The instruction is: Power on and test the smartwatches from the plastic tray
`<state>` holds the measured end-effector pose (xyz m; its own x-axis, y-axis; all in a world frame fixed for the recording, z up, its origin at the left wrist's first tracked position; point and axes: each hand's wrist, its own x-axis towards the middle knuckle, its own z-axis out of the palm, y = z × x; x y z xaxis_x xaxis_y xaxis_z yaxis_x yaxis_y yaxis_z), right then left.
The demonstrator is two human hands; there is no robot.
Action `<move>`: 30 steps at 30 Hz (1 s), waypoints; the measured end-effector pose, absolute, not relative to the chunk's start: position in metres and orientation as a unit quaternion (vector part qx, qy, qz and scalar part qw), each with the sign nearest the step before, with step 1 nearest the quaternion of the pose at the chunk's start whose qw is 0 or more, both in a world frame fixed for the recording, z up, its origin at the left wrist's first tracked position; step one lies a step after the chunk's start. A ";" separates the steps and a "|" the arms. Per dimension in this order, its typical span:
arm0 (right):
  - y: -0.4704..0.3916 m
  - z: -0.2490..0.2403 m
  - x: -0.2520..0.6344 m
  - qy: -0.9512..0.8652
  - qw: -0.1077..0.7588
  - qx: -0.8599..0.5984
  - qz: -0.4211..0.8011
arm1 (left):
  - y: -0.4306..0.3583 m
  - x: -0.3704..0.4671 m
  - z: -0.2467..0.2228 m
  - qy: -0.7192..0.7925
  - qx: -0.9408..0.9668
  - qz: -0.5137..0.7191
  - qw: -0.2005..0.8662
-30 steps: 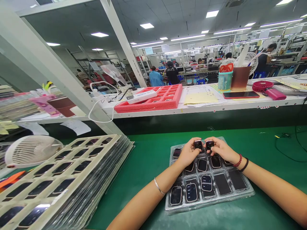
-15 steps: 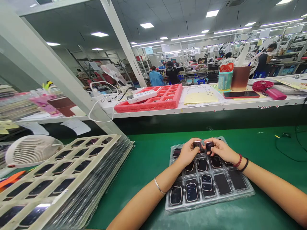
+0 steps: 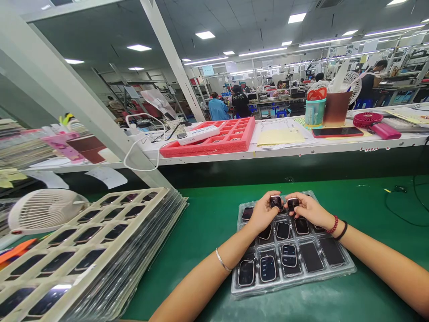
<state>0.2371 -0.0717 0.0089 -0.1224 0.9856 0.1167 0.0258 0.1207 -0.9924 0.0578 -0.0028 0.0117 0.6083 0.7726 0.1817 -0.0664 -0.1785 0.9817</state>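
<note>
My left hand (image 3: pixel 264 214) is closed on a smartwatch body (image 3: pixel 275 201) without a strap, its dark screen facing me. Close beside it, my right hand (image 3: pixel 309 209) grips a second smartwatch body (image 3: pixel 292 205), a thin bright pattern showing on its screen. Both are held above the far part of a clear plastic tray (image 3: pixel 231 293) with pockets. Several more watch bodies lie in the pockets, among them one with a lit list (image 3: pixel 268 269) and another with lit text (image 3: pixel 288 256). Two near-right pockets show only dark padding (image 3: pixel 311 257).
At the left rises a tall stack of plastic trays (image 3: pixel 157 232) bearing watch bodies, with a white fan (image 3: pixel 47 210) behind it. A raised white shelf (image 3: pixel 284 152) crosses the back, holding a red foam tray (image 3: pixel 246 138), papers, a phone (image 3: pixel 337 132) and cups. A cable lies at right.
The watch in my left hand has tipped slightly more upright, and the screen picture on the right-hand watch has changed. The tray and my arms stay put.
</note>
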 end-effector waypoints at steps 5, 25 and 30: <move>-0.072 0.010 0.237 -0.562 0.490 -0.449 0.493 | -0.003 0.058 0.012 0.274 0.685 0.347 0.580; -0.070 0.005 0.239 -0.576 0.484 -0.434 0.496 | 0.001 0.058 0.007 0.251 0.693 0.344 0.581; -0.071 0.002 0.238 -0.579 0.490 -0.422 0.497 | 0.005 0.058 0.000 0.241 0.690 0.367 0.575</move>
<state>0.2382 -0.0706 0.0022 -0.1634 0.9753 0.1484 0.0013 0.1506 -0.9886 0.0583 0.0048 0.0000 0.6146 0.7545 0.2302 -0.0899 -0.2229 0.9707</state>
